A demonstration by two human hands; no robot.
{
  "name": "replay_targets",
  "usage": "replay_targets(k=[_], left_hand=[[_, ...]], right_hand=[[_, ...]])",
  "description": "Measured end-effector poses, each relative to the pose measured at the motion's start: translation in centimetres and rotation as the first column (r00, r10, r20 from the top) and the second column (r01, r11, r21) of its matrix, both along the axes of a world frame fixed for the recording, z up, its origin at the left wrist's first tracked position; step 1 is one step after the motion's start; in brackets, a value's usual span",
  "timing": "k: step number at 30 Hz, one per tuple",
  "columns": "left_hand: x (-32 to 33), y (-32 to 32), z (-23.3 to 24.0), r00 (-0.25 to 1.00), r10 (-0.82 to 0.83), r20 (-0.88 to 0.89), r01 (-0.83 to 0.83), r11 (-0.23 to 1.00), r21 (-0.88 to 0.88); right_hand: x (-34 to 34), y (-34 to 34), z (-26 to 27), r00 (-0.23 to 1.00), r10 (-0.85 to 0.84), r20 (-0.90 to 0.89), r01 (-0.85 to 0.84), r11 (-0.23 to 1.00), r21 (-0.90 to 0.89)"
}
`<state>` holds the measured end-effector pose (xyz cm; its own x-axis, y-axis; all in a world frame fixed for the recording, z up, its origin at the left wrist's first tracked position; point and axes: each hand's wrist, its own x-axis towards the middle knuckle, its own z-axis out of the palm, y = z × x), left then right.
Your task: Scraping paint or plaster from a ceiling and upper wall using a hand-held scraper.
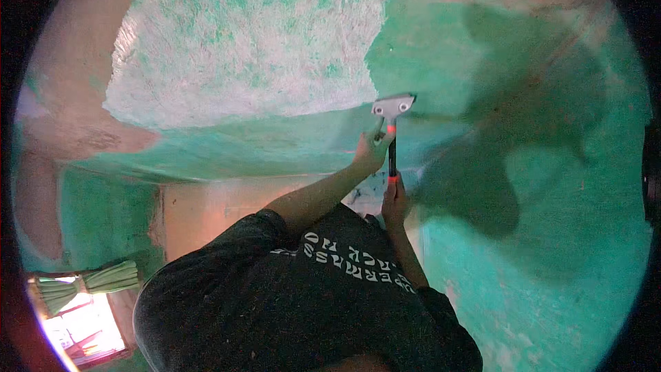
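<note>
A long-handled scraper (393, 106) has a grey head, a black handle and orange bands. My left hand (371, 149) grips it just below the head, thumb by the upper orange band. Lower down, my right hand (395, 203) is closed around the end of the handle. The blade appears at the lower right corner of a rough whitish patch (248, 51), where green shows through in places. Smooth green paint (428, 57) borders that patch on the right. Whether the blade touches the surface I cannot tell.
Dark shadows (480, 186) fall across the green surface to the right. A bright window (85, 328) with a tied green curtain (111, 276) is at the lower left. Pinkish-brown wall areas (206, 206) show behind my left arm.
</note>
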<state>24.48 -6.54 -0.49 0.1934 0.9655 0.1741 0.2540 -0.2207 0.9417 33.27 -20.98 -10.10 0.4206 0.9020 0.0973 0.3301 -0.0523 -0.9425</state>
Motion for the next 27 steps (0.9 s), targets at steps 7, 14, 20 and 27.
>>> replay_targets(k=[7,14,20,27], left_hand=[[0.1,-0.2,0.2,1.0,-0.004,0.014,0.005,0.998,-0.067],[0.5,-0.5,0.4,0.995,-0.003,0.097,0.016,0.99,-0.139],[1.0,-0.5,-0.1,1.0,0.012,0.028,-0.008,0.992,-0.129],[1.2,-0.1,-2.3,0.999,0.029,-0.022,-0.031,0.995,-0.098]], right_hand=[[0.3,0.7,2.3,0.999,0.003,-0.034,-0.007,0.993,-0.12],[0.9,-0.6,0.2,0.994,-0.007,0.106,0.017,0.995,-0.097],[1.4,0.4,-1.1,0.999,-0.032,-0.038,0.031,0.999,-0.039],[1.9,0.2,-1.7,0.998,0.033,0.054,-0.028,0.995,-0.092]])
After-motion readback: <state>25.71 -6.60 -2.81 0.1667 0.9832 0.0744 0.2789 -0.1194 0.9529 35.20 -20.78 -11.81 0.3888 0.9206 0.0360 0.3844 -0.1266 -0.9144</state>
